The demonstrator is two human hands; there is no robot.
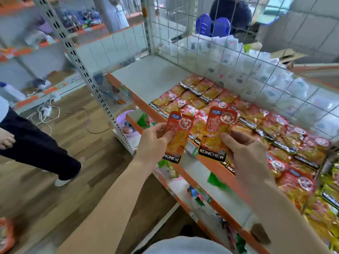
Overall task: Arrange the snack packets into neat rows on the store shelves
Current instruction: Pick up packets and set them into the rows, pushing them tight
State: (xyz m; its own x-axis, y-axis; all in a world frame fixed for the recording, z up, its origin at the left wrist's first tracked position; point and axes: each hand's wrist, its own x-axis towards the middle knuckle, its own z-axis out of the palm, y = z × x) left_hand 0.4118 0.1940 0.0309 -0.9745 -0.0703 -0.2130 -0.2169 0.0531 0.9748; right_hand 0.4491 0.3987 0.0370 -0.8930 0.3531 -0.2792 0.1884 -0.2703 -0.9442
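**While Two Packets Are Held Before the Shelf**

As the person stands in front of the store rack, each hand holds one red-and-orange snack packet up in the air. The left hand point(156, 138) pinches the left packet point(178, 132) at its left edge, between the thumb and the fingers. The right hand point(245, 153) grips the right packet point(218, 129) low on its right side, with the thumb pressed on the front. Both packets are upright and face the person, and the word KONCHEW shows on the black band at the bottom. They are side by side with a gap between them, and neither touches the shelf.

Behind them, on the top shelf point(152, 77), rows of packets point(256, 121) of the same kind lie flat and overlap each other on the right part of the white board. A wire mesh point(238, 52) closes the back of this shelf. At the far right lie yellow packets point(328, 195). Under the orange edge, a lower shelf point(200, 173) carries some green and mixed packets, which are blurred. At the left, another person in dark trousers point(36, 143) stands on the wooden floor point(55, 180).
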